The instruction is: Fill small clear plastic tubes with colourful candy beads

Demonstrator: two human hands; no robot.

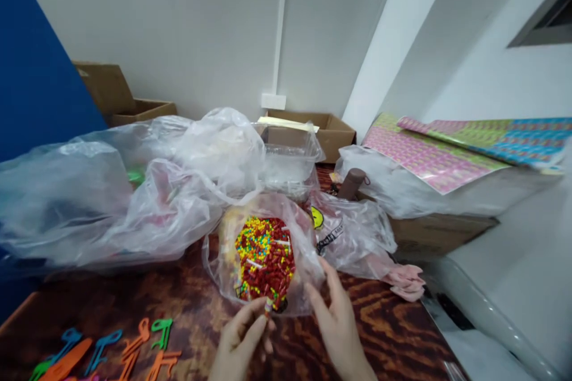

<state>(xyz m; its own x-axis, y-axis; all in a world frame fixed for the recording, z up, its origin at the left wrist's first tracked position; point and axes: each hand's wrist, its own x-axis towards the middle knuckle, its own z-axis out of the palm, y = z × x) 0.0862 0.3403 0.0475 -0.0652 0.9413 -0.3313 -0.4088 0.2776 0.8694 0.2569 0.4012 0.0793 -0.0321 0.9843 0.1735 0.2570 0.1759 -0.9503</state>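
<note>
A clear plastic bag [299, 250] lies open on the table, full of small pieces: yellow, green and blue beads [255, 237] and many dark red ones [270, 268], with a few white sticks among them. At the bag's near edge, my left hand [243, 336] pinches a small, partly white and orange piece [268, 307] between thumb and fingertips; its exact kind is too small to tell. My right hand [337, 321] is at the bag's right side, thumb and fingers apart, fingertips against the plastic.
Orange, blue and green plastic clips [161, 332] lie at the front left of the dark wooden table [196, 303]. Large plastic bags [170, 190] crowd the left. Behind are a clear tub [290, 161] and cardboard box [337, 134]. A brown bottle [352, 183] and printed sheets [438, 155] are right.
</note>
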